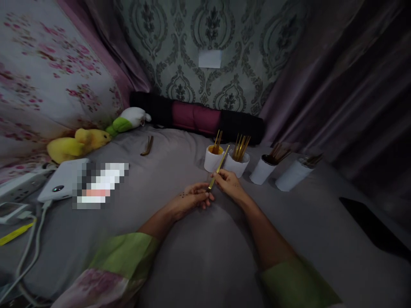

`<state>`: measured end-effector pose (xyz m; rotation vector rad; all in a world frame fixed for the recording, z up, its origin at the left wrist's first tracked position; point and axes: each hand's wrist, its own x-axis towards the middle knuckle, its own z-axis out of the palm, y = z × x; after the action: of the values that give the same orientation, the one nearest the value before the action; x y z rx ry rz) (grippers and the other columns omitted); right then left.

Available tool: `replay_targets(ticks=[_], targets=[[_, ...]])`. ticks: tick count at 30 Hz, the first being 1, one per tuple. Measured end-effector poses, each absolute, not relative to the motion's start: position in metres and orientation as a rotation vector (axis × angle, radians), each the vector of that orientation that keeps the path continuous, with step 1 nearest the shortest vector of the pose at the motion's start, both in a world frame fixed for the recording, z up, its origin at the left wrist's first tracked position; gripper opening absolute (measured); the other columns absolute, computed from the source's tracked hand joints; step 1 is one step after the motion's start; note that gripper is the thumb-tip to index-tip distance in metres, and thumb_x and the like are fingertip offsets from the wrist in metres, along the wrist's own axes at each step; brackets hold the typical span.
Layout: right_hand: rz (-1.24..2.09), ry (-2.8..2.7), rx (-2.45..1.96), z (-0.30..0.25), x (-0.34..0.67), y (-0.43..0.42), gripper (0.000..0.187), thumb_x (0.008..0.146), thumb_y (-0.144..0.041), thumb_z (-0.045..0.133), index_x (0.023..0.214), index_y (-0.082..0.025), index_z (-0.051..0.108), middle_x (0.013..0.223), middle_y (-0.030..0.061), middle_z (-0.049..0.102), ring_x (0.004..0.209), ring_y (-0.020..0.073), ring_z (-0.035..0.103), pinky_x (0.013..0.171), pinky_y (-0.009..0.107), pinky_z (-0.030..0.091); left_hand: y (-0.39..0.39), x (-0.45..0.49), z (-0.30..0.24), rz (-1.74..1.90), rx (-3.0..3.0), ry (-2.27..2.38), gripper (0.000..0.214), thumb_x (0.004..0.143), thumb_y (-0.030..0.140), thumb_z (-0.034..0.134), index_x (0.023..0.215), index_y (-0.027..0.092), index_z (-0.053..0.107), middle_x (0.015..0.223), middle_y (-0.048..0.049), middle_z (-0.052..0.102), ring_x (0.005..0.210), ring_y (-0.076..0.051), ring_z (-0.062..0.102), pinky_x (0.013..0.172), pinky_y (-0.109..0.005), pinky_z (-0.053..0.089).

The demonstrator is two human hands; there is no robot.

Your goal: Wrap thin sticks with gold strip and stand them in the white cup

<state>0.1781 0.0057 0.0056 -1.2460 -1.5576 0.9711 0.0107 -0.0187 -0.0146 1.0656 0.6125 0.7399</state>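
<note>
My right hand (229, 185) pinches a pair of slim gold tweezers (219, 167), tilted with the upper end pointing away to the right. At their lower end is my left hand (191, 200), its thumb and fingers closed around that end. A small dark bit shows there, too small to name. Just beyond my hands stand two white cups: one with a yellow inside (213, 161) and another (236, 164), each holding several gold tweezers. Farther right, a white cup (262, 170) and a tilted-looking white container (292, 175) hold darker brown ones.
Dark bent tweezers (147, 147) lie on the grey sheet (167, 171). To the left are a white power bank (64, 182), cables, a power strip (24, 186) and plush toys (77, 143). A black and maroon roll (197, 115) lies along the wall; a flat black object (372, 224) sits right.
</note>
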Motion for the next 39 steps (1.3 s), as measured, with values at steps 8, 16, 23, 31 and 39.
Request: replay_targets(ticks=[8,16,23,31,39], targets=[[0.947,-1.544,-1.257,0.007,0.181,0.008,0.029,0.077,-0.041,0.049,0.076,-0.015,0.06,0.049,-0.0052,0.043,0.043,0.0072,0.036,0.04,0.019,0.026,-0.019,0.012,-0.015,0.719,1.078,0.645,0.043,0.071,0.026,0.064,0.108,0.014,0.047,0.082,-0.0071,0.062,0.062,-0.01,0.055,0.052,-0.022,0.039],[0.922,-1.461,-1.221,0.02,0.191,0.009,0.033,0.079,-0.045,0.045,0.084,-0.016,0.06,0.059,-0.0026,0.047,0.043,0.0056,0.036,0.037,0.018,0.026,-0.021,0.011,-0.012,0.68,1.116,0.65,0.044,0.071,0.025,0.063,0.11,0.012,0.047,0.082,-0.0067,0.061,0.061,-0.009,0.054,0.053,-0.022,0.039],[0.889,-1.351,-1.227,0.038,0.201,0.012,0.038,0.077,-0.05,0.045,0.084,-0.015,0.059,0.062,-0.0017,0.049,0.043,0.005,0.037,0.035,0.017,0.027,-0.022,0.01,-0.01,0.646,1.117,0.662,0.045,0.07,0.026,0.064,0.11,0.013,0.048,0.082,-0.0068,0.062,0.061,-0.009,0.054,0.052,-0.022,0.039],[0.903,-1.245,-1.237,0.053,0.209,0.021,0.035,0.075,-0.05,0.049,0.08,-0.016,0.057,0.061,-0.0022,0.049,0.039,0.0045,0.035,0.032,0.018,0.024,-0.02,0.01,-0.016,0.655,1.13,0.644,0.043,0.071,0.028,0.063,0.109,0.014,0.049,0.083,-0.0069,0.062,0.06,-0.009,0.053,0.053,-0.021,0.039],[0.879,-1.246,-1.316,0.071,0.21,0.025,0.027,0.079,-0.039,0.047,0.079,-0.015,0.058,0.061,-0.0016,0.051,0.039,0.0038,0.037,0.032,0.017,0.024,-0.022,0.008,-0.006,0.637,1.102,0.651,0.043,0.071,0.028,0.063,0.108,0.013,0.048,0.082,-0.006,0.061,0.058,-0.008,0.052,0.053,-0.022,0.038]])
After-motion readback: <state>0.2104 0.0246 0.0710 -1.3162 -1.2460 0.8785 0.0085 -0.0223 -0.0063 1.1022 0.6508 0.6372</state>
